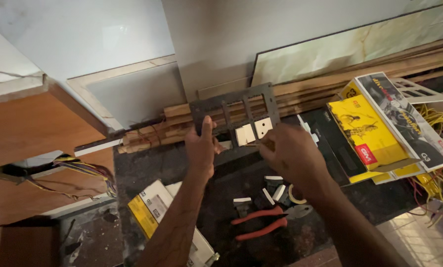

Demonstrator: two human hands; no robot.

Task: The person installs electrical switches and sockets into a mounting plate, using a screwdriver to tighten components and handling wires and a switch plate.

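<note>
Holding a grey metal frame (234, 106) up with my two hands.

From my head camera, my left hand (201, 148) grips the frame's lower left edge, thumb pressed flat on its front and fingers curled behind. My right hand (288, 153) is by the lower right part, fingers pinched together near a small white switch piece (262, 126) sitting in the frame; I cannot tell if they squeeze it. Another white piece (244, 134) sits just beside it. Below my hands, on the dark counter (147, 168), lie red-handled pliers (266, 222), loose white pieces (273, 190) and a tape roll (295, 195). Yellow boxes (367, 136) rest to the right, near yellow wires (436, 121).
</note>
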